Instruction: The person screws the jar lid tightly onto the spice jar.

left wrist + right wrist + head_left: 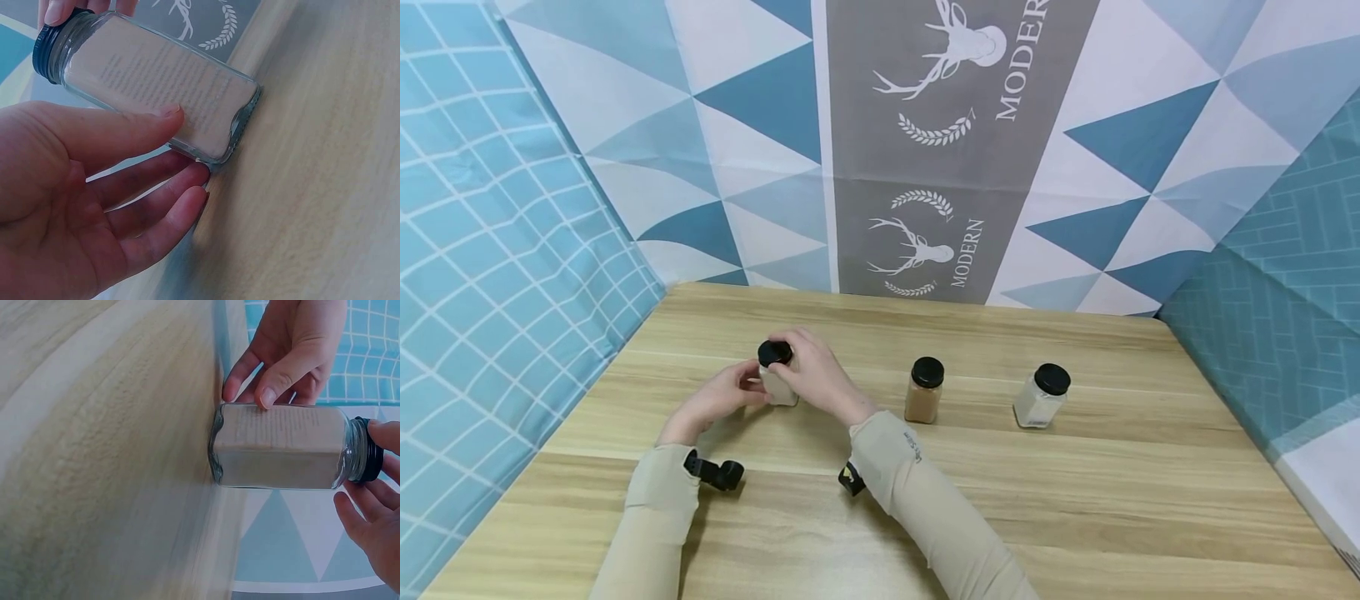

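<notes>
A square glass spice jar (782,392) of pale powder, with a black lid (774,352), stands upright at the left of the wooden table. My right hand (816,371) grips the lid from above, thumb and fingers on its sides, as the right wrist view also shows. Low on the jar's body, my left hand (718,398) holds it between the thumb and the fingers behind. In the left wrist view the left thumb lies over the printed text on the jar (150,69). The jar's base is right at the tabletop.
To the right stand a jar of brown powder (922,402) and a jar of white contents (1037,408), both black-lidded. Patterned cloth (760,208) hangs behind the table (970,517), with blue tiled cloth (497,217) along its left side.
</notes>
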Demonstrator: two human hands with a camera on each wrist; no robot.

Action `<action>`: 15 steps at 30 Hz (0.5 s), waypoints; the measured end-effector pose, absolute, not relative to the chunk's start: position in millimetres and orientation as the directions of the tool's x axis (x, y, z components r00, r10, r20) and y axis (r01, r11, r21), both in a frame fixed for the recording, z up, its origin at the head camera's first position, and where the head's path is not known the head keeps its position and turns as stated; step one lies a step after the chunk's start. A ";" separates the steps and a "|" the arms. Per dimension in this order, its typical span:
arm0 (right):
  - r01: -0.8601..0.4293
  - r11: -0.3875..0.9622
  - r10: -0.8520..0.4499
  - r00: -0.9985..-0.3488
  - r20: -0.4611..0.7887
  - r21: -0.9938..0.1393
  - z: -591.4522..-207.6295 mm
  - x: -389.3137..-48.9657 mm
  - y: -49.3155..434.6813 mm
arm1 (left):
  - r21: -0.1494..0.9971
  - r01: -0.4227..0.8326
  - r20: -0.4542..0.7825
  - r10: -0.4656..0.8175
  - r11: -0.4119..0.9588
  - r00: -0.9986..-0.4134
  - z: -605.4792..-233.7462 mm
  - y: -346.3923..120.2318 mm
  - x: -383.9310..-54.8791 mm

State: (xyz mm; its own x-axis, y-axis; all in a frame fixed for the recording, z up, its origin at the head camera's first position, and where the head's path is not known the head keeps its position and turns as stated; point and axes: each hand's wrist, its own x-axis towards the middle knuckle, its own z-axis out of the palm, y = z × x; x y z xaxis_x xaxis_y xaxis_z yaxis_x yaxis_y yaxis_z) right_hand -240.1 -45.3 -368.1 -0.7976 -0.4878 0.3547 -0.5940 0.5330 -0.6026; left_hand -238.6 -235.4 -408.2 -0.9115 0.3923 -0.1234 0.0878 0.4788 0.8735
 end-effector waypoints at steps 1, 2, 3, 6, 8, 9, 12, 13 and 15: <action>-0.595 0.530 -0.488 -0.797 0.357 -0.604 -368.7 -240.2 -44.9 | 0.872 0.090 -0.122 0.393 0.480 -0.911 -408.5 -235.5 -238.8; -0.595 0.529 -0.486 -0.797 0.358 -0.605 -369.0 -240.1 -44.5 | 0.871 0.091 -0.122 0.391 0.482 -0.912 -408.8 -235.7 -239.0; -0.596 0.530 -0.485 -0.797 0.361 -0.603 -369.3 -240.0 -44.1 | 0.871 0.090 -0.121 0.390 0.483 -0.913 -408.9 -235.6 -239.1; -0.588 0.533 -0.474 -0.803 0.361 -0.609 -369.9 -239.7 -42.4 | 0.868 0.093 -0.121 0.390 0.487 -0.913 -409.0 -235.7 -239.6; -0.581 0.535 -0.465 -0.809 0.361 -0.614 -369.8 -239.3 -41.3 | 0.869 0.090 -0.121 0.385 0.487 -0.915 -409.1 -235.5 -239.6; -0.579 0.534 -0.462 -0.810 0.361 -0.616 -369.8 -239.1 -40.8 | 0.869 0.091 -0.120 0.387 0.485 -0.914 -409.1 -235.3 -239.8; -0.574 0.535 -0.453 -0.814 0.363 -0.620 -369.9 -238.8 -39.8 | 0.870 0.097 -0.116 0.392 0.484 -0.913 -409.4 -235.2 -239.6; -0.573 0.537 -0.450 -0.815 0.364 -0.619 -370.0 -238.6 -39.6 | 0.870 0.098 -0.115 0.392 0.483 -0.913 -409.6 -235.4 -239.6; -0.570 0.541 -0.443 -0.818 0.367 -0.618 -370.2 -238.3 -39.2 | 0.869 0.101 -0.114 0.393 0.484 -0.912 -410.1 -235.6 -239.7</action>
